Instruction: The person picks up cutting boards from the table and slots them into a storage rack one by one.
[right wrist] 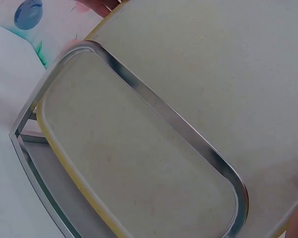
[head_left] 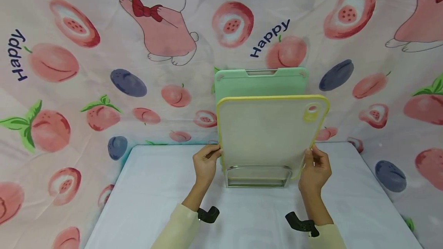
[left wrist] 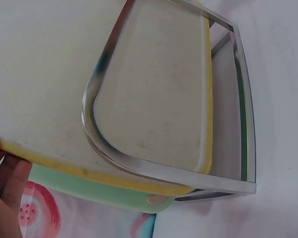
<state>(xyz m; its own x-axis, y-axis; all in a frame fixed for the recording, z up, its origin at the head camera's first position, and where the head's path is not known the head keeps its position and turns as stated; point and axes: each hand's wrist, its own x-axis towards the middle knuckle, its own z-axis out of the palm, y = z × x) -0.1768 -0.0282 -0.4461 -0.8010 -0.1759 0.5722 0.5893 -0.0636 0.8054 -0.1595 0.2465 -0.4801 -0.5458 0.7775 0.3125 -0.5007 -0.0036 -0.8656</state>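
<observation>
A white cutting board (head_left: 266, 133) with a yellow rim stands between my hands, its lower part behind the front loop of a metal rack (left wrist: 89, 106). My left hand (head_left: 206, 164) pinches the board's left edge. On the opposite edge, my right hand (head_left: 315, 170) holds it between thumb and fingers; only a bit of that hand shows in the right wrist view. Behind it stands a green cutting board (head_left: 263, 83), mostly covered. The white board's lower right corner reaches past the loop's side. Whether its bottom edge touches the rack's base, I cannot tell.
The rack stands on a white-covered table (head_left: 149, 187), near its back edge. A curtain (head_left: 238, 72) printed with fruit and cartoon animals hangs behind and along the sides. Black wrist mounts (head_left: 209, 214) are strapped at both cuffs.
</observation>
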